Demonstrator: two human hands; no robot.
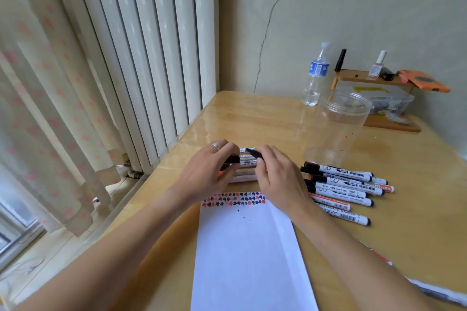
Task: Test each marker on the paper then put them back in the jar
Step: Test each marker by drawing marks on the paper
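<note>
Your right hand [275, 177] pinched a black marker [254, 154] with its bare tip pointing up and left, while your left hand [209, 166] curled round what looked like its black cap [233, 159]; most of the marker's barrel was hidden behind your fingers. Under both hands lay a row of markers [246, 164], only their middle labels showing. The paper [247, 255] sat just below, with red and black test marks along its top edge (its near end ran out of view). To the right, a loose pile of markers [346, 184] lay beside the clear jar [338, 129], which stood upright on the wooden table [252, 113]. Behind it stood a water bottle [316, 76] and a small shelf [366, 78], its contents too blurred to name.
</note>
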